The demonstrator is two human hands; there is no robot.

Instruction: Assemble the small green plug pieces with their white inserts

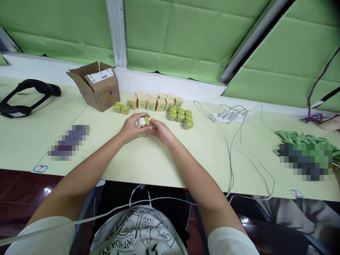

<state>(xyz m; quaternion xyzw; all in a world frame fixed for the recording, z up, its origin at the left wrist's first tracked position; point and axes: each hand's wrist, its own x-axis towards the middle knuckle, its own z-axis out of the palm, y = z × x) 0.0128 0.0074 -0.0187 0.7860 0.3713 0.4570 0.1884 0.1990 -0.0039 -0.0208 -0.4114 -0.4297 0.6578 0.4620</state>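
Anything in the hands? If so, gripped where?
Yes: a small pale-and-green object, gripped around its sides by the left hand, between fingers and thumb. The right hand has fingertips at its green side; grip there unclear.

Grn blinds (pixel 196 35), wht wall (pixel 148 82), dk red flr (pixel 16 187)

The pale tabletop (pixel 148 163) carried an open cardboard box (pixel 106 92), tan cartons (pixel 152 103), green-lidded containers (pixel 180 116) and a power strip (pixel 216 119).
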